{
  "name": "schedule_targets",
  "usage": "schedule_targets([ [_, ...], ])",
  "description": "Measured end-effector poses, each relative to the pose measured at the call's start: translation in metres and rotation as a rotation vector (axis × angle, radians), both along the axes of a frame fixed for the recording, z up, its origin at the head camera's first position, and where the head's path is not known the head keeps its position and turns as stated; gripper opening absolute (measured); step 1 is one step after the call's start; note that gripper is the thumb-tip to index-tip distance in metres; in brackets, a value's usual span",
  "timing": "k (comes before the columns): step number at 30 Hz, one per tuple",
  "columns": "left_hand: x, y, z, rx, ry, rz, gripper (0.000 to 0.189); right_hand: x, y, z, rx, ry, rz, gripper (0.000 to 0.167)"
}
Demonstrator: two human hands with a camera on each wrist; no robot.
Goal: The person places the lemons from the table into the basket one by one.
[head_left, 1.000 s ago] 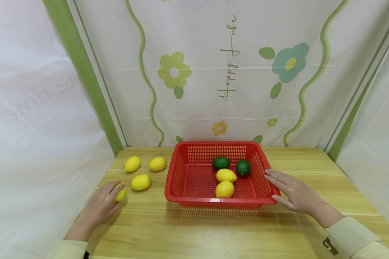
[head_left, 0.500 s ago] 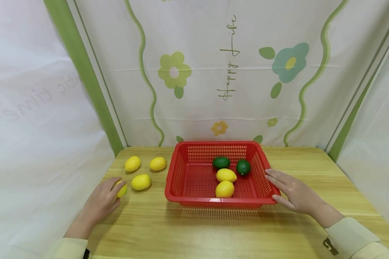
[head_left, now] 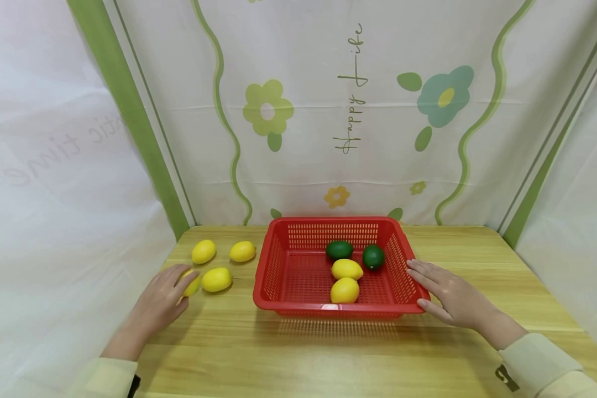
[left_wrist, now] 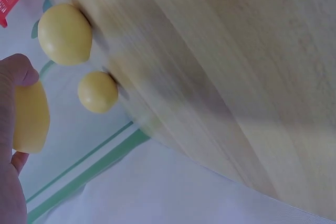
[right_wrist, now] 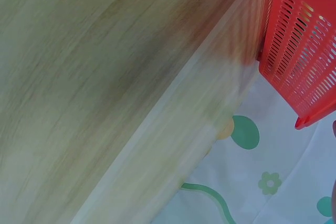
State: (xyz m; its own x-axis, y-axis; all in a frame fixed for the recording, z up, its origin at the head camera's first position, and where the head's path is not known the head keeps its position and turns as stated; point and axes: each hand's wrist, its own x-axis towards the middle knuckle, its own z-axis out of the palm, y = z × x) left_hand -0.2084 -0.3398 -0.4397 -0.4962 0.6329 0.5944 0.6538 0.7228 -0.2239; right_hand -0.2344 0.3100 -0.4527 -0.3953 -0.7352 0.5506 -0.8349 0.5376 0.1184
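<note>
My left hand [head_left: 160,298] grips a yellow lemon [head_left: 191,284] between thumb and fingers; the left wrist view shows the held lemon [left_wrist: 31,118] with the thumb against it. Right beside it on the table lies another lemon [head_left: 216,279], with a lemon [head_left: 204,252] and a further lemon [head_left: 242,252] behind. A red plastic basket [head_left: 338,308] stands in the middle. Inside are two lemons [head_left: 347,270] and two dark green fruits [head_left: 339,250] that look like limes or avocados. My right hand [head_left: 453,296] rests on the basket's right rim with straight fingers.
The wooden table [head_left: 318,359] reaches to a white curtain [head_left: 298,166] with flower prints at the back. More white cloth [head_left: 55,221] hangs along the left side, and likewise on the right. In the right wrist view the basket wall [right_wrist: 299,45] shows its slots.
My left hand has moved slightly away from me and to the right with the lemon, close to the neighbouring lemon. My right hand and the basket have stayed put.
</note>
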Motion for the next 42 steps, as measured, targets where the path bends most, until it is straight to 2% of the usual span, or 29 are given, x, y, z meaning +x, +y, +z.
schedule_targets([
  [8,-0.001,0.008,0.008,-0.038,-0.027,0.02,0.06,0.0,-0.001,0.001,-0.004,0.004,0.004,0.064],
  [12,-0.004,0.014,0.011,-0.037,-0.001,0.003,0.06,0.001,-0.001,0.002,0.003,0.003,-0.005,0.064],
  [18,-0.008,0.021,0.013,-0.01,0.032,-0.033,0.048,0.001,-0.001,0.002,0.007,-0.002,-0.017,0.065],
  [24,-0.009,0.027,0.016,-0.023,0.015,-0.014,0.047,0.001,0.0,0.002,0.008,-0.005,-0.023,0.066],
  [28,-0.009,0.032,0.019,-0.026,0.008,-0.017,0.051,0.002,0.0,0.002,0.011,-0.013,-0.025,0.066],
  [35,-0.012,0.041,0.023,-0.015,0.032,-0.058,0.046,0.002,-0.001,0.003,0.009,-0.016,-0.022,0.065],
  [42,-0.016,0.052,0.031,-0.036,0.011,-0.052,0.049,0.002,-0.002,0.003,-0.005,0.0,-0.008,0.064],
])
